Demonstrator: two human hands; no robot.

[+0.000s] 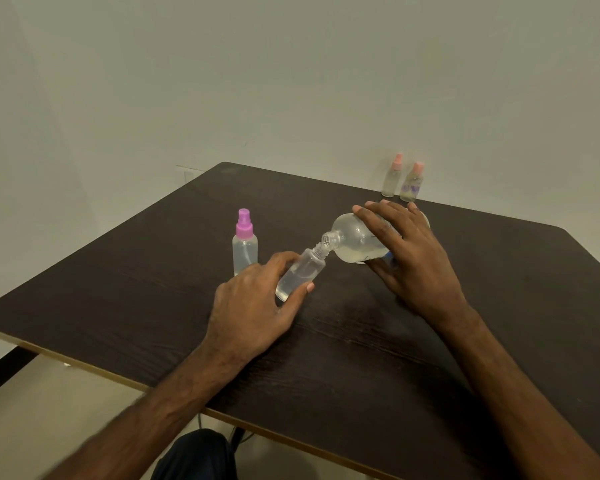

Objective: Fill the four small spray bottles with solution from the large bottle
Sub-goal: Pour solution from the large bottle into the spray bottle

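While the uncapped small bottle (300, 274) is gripped tilted by the left hand (257, 306), the large bottle (357, 242), grasped by the right hand (409, 251), should be tipped slowly, mouths kept aligned.

My right hand (413, 251) covers most of the large bottle (355, 237), so I cannot see its base or label. A blue bit (392, 260) peeks out under those fingers, and I cannot tell what it is. My left hand (253, 306) wraps the open small bottle (300, 271) and hides its far side. The knuckles block the foot of the purple-capped bottle (245, 245) at eleven o'clock from that hand. Whether liquid runs between the two mouths is too fine to tell.

At one o'clock, a pink-capped bottle (388, 178) and its neighbour (411, 185) are blurred, and the neighbour's purple print is unreadable. The table (118, 289) is cut off at three and five o'clock. Both forearms and a dark cloth (194, 455) at six o'clock are cut off too.
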